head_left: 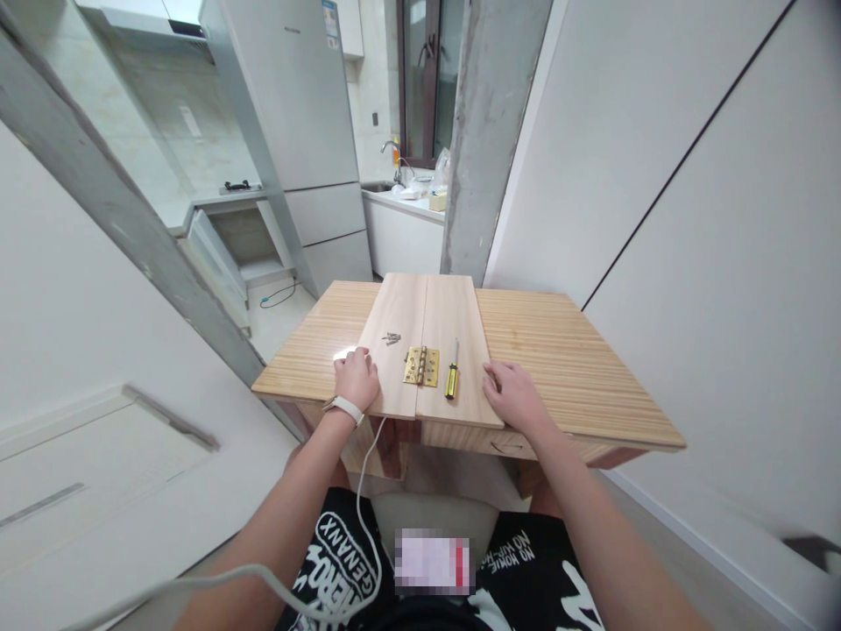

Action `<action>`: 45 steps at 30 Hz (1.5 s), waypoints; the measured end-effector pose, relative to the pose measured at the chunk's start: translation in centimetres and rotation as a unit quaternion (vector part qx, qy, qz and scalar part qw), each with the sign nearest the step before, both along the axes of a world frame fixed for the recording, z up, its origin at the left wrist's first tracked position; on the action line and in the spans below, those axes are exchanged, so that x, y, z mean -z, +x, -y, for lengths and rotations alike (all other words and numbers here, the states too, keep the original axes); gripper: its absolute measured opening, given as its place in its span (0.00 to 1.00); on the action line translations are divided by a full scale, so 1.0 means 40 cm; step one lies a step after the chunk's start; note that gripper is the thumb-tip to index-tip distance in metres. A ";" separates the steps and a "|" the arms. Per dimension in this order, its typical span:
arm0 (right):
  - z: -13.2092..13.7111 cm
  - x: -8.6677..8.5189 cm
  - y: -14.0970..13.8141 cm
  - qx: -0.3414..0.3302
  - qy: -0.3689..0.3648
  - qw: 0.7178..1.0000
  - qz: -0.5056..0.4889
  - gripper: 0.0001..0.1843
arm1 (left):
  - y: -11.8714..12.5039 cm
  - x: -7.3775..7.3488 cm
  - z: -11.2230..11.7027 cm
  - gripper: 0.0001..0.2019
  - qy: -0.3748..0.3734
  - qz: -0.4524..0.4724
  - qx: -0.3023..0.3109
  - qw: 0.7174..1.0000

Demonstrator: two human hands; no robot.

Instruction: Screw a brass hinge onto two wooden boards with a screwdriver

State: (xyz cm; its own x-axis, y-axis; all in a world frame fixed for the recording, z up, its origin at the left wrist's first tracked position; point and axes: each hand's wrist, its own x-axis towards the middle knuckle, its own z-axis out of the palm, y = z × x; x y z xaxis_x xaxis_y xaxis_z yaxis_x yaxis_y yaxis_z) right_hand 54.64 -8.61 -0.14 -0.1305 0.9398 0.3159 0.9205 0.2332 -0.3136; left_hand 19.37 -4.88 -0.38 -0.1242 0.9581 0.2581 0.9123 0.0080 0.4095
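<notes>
Two pale wooden boards lie flat side by side, the left board (394, 386) and the right board (468, 350), with a thin seam between them. My left hand (356, 380) rests at the outer edge of the left board, its fingers bent against it. At the outer edge of the right board sits my right hand (516, 394), fingers curled in against the wood. A brass hinge (421, 366) lies unfolded across the seam. Just right of it is a screwdriver (452, 379) with a yellow and black handle, its tip facing away. Several small screws (392, 338) are heaped on the left board.
Under the boards stands a wood-grain table (558, 368) with a drawer front (505, 443). A white cable (361, 491) runs beside my left arm and over my lap. Beyond are a fridge (295, 105), a sink counter (407, 223) and a concrete pillar (486, 131); white walls flank both sides.
</notes>
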 end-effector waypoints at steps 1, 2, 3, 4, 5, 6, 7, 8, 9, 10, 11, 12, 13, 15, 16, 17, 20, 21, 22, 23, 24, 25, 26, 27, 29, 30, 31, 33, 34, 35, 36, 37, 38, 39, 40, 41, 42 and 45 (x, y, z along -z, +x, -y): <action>0.004 0.000 0.015 -0.001 -0.002 1.000 0.000 0.17 | 0.016 0.000 0.004 0.16 -0.001 0.002 0.000 1.000; 0.007 0.000 0.030 0.001 -0.003 1.000 -0.002 0.17 | 0.031 0.000 0.008 0.16 -0.001 0.002 0.001 1.000; 0.010 0.001 0.043 0.001 -0.003 1.000 -0.002 0.18 | 0.045 0.000 0.012 0.16 0.001 0.002 0.002 1.000; 0.012 0.001 0.055 0.002 -0.002 1.000 -0.002 0.18 | 0.057 -0.002 0.016 0.16 0.001 0.002 0.002 1.000; 0.014 0.002 0.067 0.002 -0.002 1.000 -0.002 0.18 | 0.068 -0.004 0.021 0.16 -0.001 0.003 0.002 1.000; 0.014 0.003 0.078 0.003 -0.002 1.000 -0.001 0.19 | 0.079 -0.006 0.026 0.16 -0.003 0.004 0.002 1.000; 0.015 0.004 0.088 0.003 -0.003 1.000 -0.001 0.19 | 0.088 -0.009 0.031 0.16 -0.006 0.005 0.000 1.000; 0.014 0.006 0.098 0.003 -0.003 1.000 -0.002 0.19 | 0.098 -0.012 0.036 0.16 -0.008 0.006 -0.001 1.000; 0.014 0.007 0.107 0.004 -0.003 1.000 -0.002 0.19 | 0.106 -0.014 0.040 0.16 -0.008 0.006 -0.002 1.000; 0.014 0.009 0.116 0.005 -0.003 1.000 -0.002 0.20 | 0.115 -0.016 0.044 0.17 -0.007 0.006 -0.003 1.000; 0.013 0.011 0.124 0.006 -0.003 1.000 -0.002 0.20 | 0.122 -0.017 0.047 0.17 -0.005 0.004 -0.003 1.000; 0.013 0.013 0.131 0.007 -0.002 1.000 -0.003 0.20 | 0.128 -0.019 0.050 0.17 -0.003 0.002 -0.002 1.000; 0.013 0.015 0.138 0.007 -0.001 1.000 -0.005 0.20 | 0.133 -0.019 0.052 0.17 -0.003 -0.001 -0.001 1.000; 0.013 0.020 0.149 0.004 -0.001 1.000 -0.009 0.20 | 0.139 -0.022 0.055 0.17 -0.008 -0.006 0.001 1.000; 0.013 0.022 0.153 0.002 0.000 1.000 -0.011 0.20 | 0.141 -0.024 0.057 0.18 -0.012 -0.008 0.002 1.000; 0.013 0.024 0.157 0.000 0.002 1.000 -0.014 0.20 | 0.142 -0.027 0.059 0.18 -0.016 -0.011 0.001 1.000; 0.016 0.022 0.159 0.007 0.035 0.999 -0.034 0.20 | 0.149 -0.044 0.067 0.18 0.000 -0.021 -0.002 1.000; 0.017 0.018 0.155 0.015 0.055 0.997 -0.044 0.19 | 0.154 -0.052 0.068 0.18 0.018 -0.023 -0.003 1.000; 0.020 0.013 0.149 0.025 0.078 0.995 -0.055 0.18 | 0.161 -0.060 0.068 0.17 0.039 -0.022 0.000 0.999; 0.023 0.005 0.139 0.034 0.100 0.992 -0.064 0.17 | 0.170 -0.068 0.065 0.15 0.051 -0.018 0.010 0.998; 0.027 -0.004 0.126 0.039 0.119 0.990 -0.071 0.15 | 0.180 -0.075 0.060 0.13 0.049 -0.013 0.026 0.998; 0.032 -0.015 0.110 0.035 0.132 0.988 -0.075 0.14 | 0.191 -0.081 0.053 0.12 0.036 -0.008 0.045 0.998; 0.037 -0.026 0.091 0.027 0.140 0.987 -0.076 0.13 | 0.202 -0.086 0.044 0.11 0.016 -0.005 0.064 0.998; 0.042 -0.037 0.070 0.022 0.144 0.986 -0.077 0.12 | 0.213 -0.089 0.034 0.11 -0.003 -0.002 0.072 0.997; 0.052 -0.059 0.026 0.007 0.133 0.989 -0.069 0.12 | 0.232 -0.090 0.012 0.10 -0.016 -0.009 0.082 0.996; 0.057 -0.069 0.005 0.005 0.120 0.991 -0.065 0.12 | 0.239 -0.089 0.002 0.09 -0.019 -0.011 0.086 0.996; 0.061 -0.078 -0.015 0.015 0.104 0.993 -0.061 0.12 | 0.243 -0.087 -0.007 0.08 -0.022 -0.010 0.088 0.996; 0.067 -0.090 -0.050 0.035 0.044 0.998 -0.039 0.12 | 0.247 -0.085 -0.022 0.07 -0.026 -0.005 0.089 0.996; 0.068 -0.094 -0.066 0.048 0.012 0.998 -0.025 0.13 | 0.246 -0.085 -0.028 0.07 -0.026 -0.004 0.087 0.996; 0.068 -0.097 -0.079 0.057 -0.019 0.998 -0.012 0.14 | 0.243 -0.085 -0.034 0.07 -0.024 -0.005 0.086 0.996; 0.067 -0.098 -0.091 0.069 -0.041 0.997 -0.002 0.14 | 0.239 -0.086 -0.039 0.08 -0.021 -0.008 0.083 0.996; 0.065 -0.098 -0.100 0.081 -0.062 0.995 0.006 0.14 | 0.233 -0.087 -0.043 0.08 -0.017 -0.014 0.081 0.996; 0.062 -0.098 -0.107 0.093 -0.078 0.993 0.010 0.14 | 0.227 -0.088 -0.048 0.08 -0.014 -0.022 0.079 0.997; 0.057 -0.097 -0.112 0.105 -0.089 0.990 0.012 0.14 | 0.220 -0.089 -0.053 0.08 -0.011 -0.031 0.075 0.997; 0.051 -0.097 -0.113 0.115 -0.097 0.989 0.013 0.13 | 0.212 -0.089 -0.059 0.08 -0.007 -0.039 0.072 0.997; 0.045 -0.096 -0.111 0.122 -0.100 0.987 0.015 0.13 | 0.204 -0.089 -0.065 0.08 -0.003 -0.047 0.068 0.997; 0.037 -0.096 -0.106 0.127 -0.099 0.987 0.017 0.12 | 0.196 -0.087 -0.071 0.08 0.002 -0.052 0.065 0.997; 0.012 -0.097 -0.072 0.133 -0.088 0.987 0.029 0.11 | 0.174 -0.078 -0.090 0.07 -0.001 -0.049 0.066 0.997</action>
